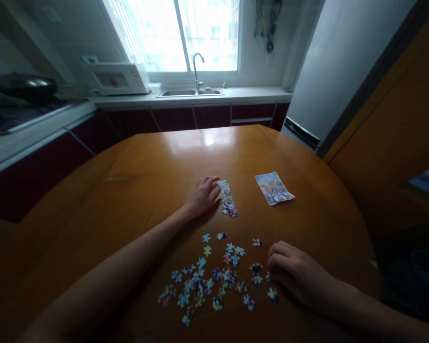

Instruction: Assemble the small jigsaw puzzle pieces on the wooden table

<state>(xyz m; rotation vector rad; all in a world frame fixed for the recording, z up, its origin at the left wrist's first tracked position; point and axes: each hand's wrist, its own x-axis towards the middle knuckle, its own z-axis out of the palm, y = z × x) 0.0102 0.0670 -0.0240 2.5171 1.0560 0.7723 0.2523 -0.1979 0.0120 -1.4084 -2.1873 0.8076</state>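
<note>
My left hand reaches over the table with its fingers spread, the tips at the left side of a partly assembled jigsaw puzzle strip. Its fingers cover part of that edge. Resting at the right of the loose puzzle pieces, my right hand has its fingers curled together. Whatever it may hold is hidden under the fingers. One small puzzle piece lies right beside its fingertips. To the right of the assembled strip lies a creased picture sheet, printed in blue and other colours.
All this lies on a brown wooden table with a rounded edge. Beyond it are a sink with a tap, a white microwave and a pan on the stove. A fridge stands at the right.
</note>
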